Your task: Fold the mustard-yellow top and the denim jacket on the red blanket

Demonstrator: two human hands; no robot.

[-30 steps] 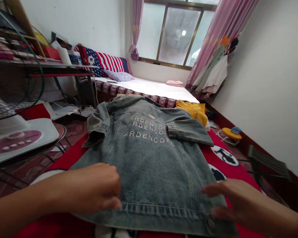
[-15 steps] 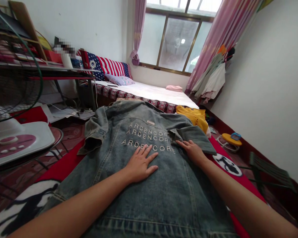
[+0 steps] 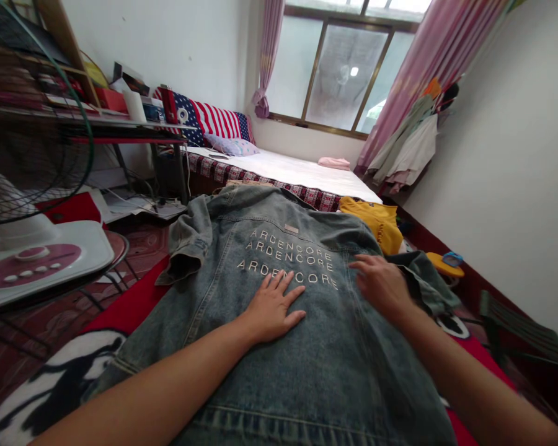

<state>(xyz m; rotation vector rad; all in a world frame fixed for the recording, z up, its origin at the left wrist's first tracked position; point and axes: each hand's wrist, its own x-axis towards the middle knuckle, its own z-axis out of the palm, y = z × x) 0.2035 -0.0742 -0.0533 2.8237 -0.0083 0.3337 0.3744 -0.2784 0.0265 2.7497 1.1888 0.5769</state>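
Note:
A denim jacket [image 3: 279, 347] lies back side up, its hem towards me, with rows of raised pale "ARDENCORE" lettering across the back. My left hand [image 3: 275, 306] rests flat on it just below the lettering, fingers spread. To the right of the letters, my right hand [image 3: 384, 286] hovers over or lightly touches the jacket by the side seam, fingers loosely extended and slightly blurred. Beyond that hand the jacket's right sleeve [image 3: 430, 282] reaches outward. On the other side, the left sleeve [image 3: 186, 248] is bent with its cuff opening facing me.
Under the jacket is a red cover [image 3: 139, 297] with black-and-white patterns. A yellow garment [image 3: 376, 223] lies past the right shoulder. A fan [image 3: 32, 248] stands at left before a cluttered desk [image 3: 134, 139]. Behind is a bed [image 3: 297, 167]; a dark folding stool [image 3: 521, 322] is at right.
The right sleeve, earlier folded in beside the lettering, now extends out to the right. My right hand has risen off that sleeve's cuff. My left hand stays flat; the view has shifted slightly.

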